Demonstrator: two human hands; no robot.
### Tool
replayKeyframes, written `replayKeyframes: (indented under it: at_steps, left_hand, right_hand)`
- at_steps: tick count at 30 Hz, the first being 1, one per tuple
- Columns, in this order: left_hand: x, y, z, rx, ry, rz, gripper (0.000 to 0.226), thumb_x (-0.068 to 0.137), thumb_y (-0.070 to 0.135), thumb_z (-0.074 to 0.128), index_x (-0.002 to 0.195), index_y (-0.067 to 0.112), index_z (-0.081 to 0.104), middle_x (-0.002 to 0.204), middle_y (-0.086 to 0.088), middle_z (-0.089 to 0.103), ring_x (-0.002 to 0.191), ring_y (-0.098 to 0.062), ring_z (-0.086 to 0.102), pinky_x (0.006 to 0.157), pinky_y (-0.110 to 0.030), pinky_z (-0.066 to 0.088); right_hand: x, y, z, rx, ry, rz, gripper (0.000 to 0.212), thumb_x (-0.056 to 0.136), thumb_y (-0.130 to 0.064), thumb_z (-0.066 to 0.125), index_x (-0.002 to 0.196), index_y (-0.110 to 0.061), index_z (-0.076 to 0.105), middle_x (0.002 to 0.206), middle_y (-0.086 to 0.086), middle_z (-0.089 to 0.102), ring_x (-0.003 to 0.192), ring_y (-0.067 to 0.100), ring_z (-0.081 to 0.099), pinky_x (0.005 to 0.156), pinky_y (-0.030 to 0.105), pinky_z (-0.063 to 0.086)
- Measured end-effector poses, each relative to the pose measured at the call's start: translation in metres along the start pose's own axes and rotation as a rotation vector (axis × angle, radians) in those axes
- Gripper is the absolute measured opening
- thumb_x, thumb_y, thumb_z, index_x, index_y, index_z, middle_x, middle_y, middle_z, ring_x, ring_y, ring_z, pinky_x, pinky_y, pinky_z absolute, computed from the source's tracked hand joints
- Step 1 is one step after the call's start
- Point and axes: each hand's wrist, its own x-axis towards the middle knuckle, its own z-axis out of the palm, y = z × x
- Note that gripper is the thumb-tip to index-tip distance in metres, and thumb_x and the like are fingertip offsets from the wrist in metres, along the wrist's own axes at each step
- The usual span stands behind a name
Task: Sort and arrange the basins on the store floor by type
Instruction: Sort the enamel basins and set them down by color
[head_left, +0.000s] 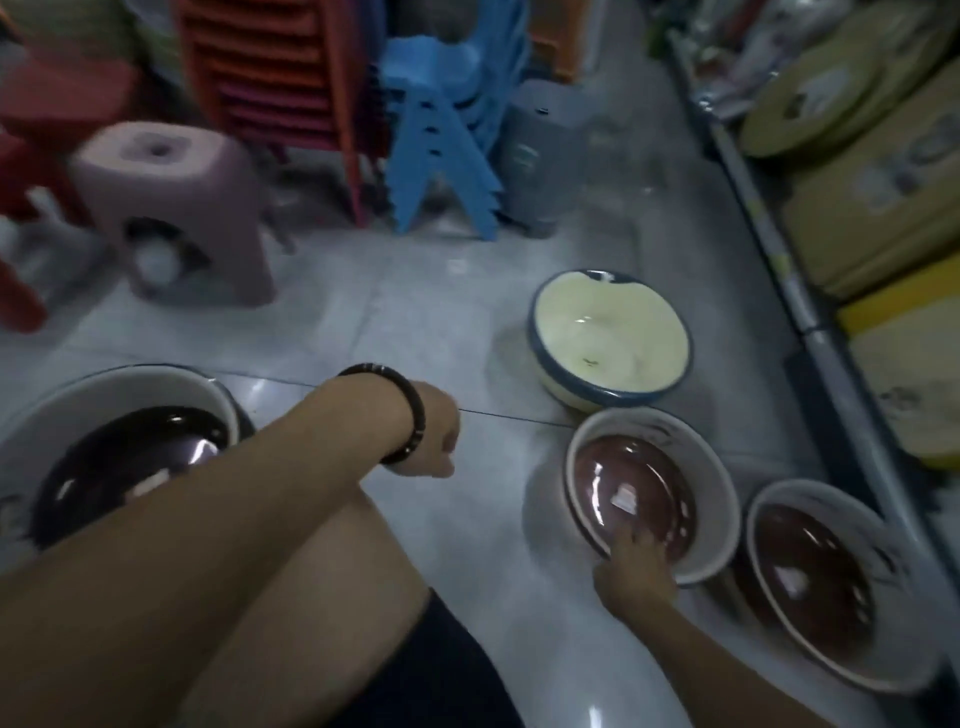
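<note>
Several enamel basins sit on the tiled floor. My right hand (635, 569) grips the near rim of a white basin with a red-brown inside (691, 470), fingers reaching into it. A matching basin (883, 660) lies just right of it, partly tucked under it. Beyond them stands a cream basin with a blue rim (608, 332). At far left is a larger white basin with a dark inside (78, 405). My left hand (434, 441), a black bracelet on its wrist, hangs limp over my knee and holds nothing that I can see.
A pink stool (171, 208), stacked red and orange stools (270, 78), blue chairs (441, 140) and a grey stool (540, 156) crowd the back. A low shelf (810, 312) with yellow boards runs along the right. My bent knee fills the lower middle.
</note>
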Motion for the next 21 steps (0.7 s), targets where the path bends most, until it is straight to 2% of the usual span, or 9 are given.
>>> replayKeyframes:
  at_steps: [3,7,9,11,14,16,19,21]
  left_hand:
    - [0.019,0.057,0.000,0.013,-0.020,0.099,0.050,0.104,0.053,0.047,0.147,0.028,0.051,0.148,0.003,0.053,0.133,-0.021,0.051,0.109,-0.036,0.043]
    - [0.049,0.105,0.007,-0.067,0.015,0.189,0.046,0.104,0.048,0.049,0.146,0.029,0.052,0.144,0.001,0.056,0.129,-0.021,0.055,0.104,-0.034,0.044]
    - [0.060,0.106,0.013,-0.155,0.031,0.195,0.041,0.103,0.048,0.051,0.141,0.032,0.056,0.139,0.002,0.061,0.122,-0.020,0.059,0.103,-0.034,0.048]
    - [0.067,0.095,0.020,-0.136,0.004,0.161,0.040,0.103,0.046,0.051,0.140,0.031,0.056,0.138,0.000,0.060,0.120,-0.021,0.060,0.103,-0.035,0.049]
    - [0.074,0.081,0.030,-0.006,-0.080,0.093,0.041,0.106,0.040,0.049,0.142,0.024,0.056,0.143,-0.004,0.056,0.127,-0.024,0.057,0.104,-0.033,0.047]
    - [0.076,0.080,0.036,-0.029,-0.109,0.091,0.038,0.107,0.034,0.047,0.142,0.022,0.057,0.144,-0.004,0.056,0.128,-0.023,0.056,0.104,-0.031,0.046]
    - [0.077,0.083,0.044,-0.072,-0.114,0.107,0.036,0.108,0.027,0.043,0.141,0.024,0.058,0.145,-0.003,0.055,0.128,-0.022,0.056,0.104,-0.030,0.045]
    - [0.076,0.083,0.049,-0.096,-0.104,0.096,0.035,0.107,0.026,0.044,0.139,0.025,0.059,0.143,-0.002,0.057,0.126,-0.022,0.057,0.103,-0.031,0.047]
  right_hand:
    - [-0.003,0.038,0.009,-0.032,-0.050,0.025,0.069,0.086,-0.034,0.065,0.147,-0.013,0.041,0.148,0.013,0.047,0.138,0.035,0.048,0.111,0.041,0.045]
    - [0.006,0.042,0.032,-0.049,-0.162,0.011,0.082,0.095,-0.041,0.063,0.160,-0.010,0.023,0.160,0.012,0.033,0.147,0.033,0.037,0.118,0.045,0.039]
    - [0.013,0.033,0.044,-0.081,-0.141,-0.054,0.087,0.096,-0.040,0.062,0.164,-0.009,0.018,0.162,0.012,0.033,0.150,0.033,0.035,0.120,0.047,0.035]
    - [0.019,0.024,0.050,-0.138,-0.127,-0.070,0.086,0.096,-0.040,0.061,0.165,-0.010,0.018,0.161,0.012,0.034,0.151,0.033,0.034,0.121,0.053,0.031]
    - [0.028,0.016,0.049,-0.228,-0.112,-0.052,0.066,0.095,-0.030,0.059,0.155,-0.016,0.035,0.150,0.006,0.049,0.140,0.031,0.045,0.112,0.052,0.038]
    - [0.028,0.011,0.052,-0.270,-0.132,-0.079,0.051,0.093,-0.023,0.056,0.144,-0.021,0.049,0.141,0.004,0.056,0.133,0.029,0.051,0.107,0.048,0.040]
    - [0.021,0.003,0.067,-0.262,-0.087,-0.129,0.042,0.090,-0.019,0.055,0.131,-0.023,0.060,0.131,0.008,0.057,0.124,0.032,0.053,0.098,0.043,0.048]
    - [0.015,-0.004,0.073,-0.185,-0.029,-0.138,0.039,0.085,-0.017,0.062,0.124,-0.020,0.064,0.120,0.010,0.061,0.111,0.033,0.062,0.086,0.042,0.055]
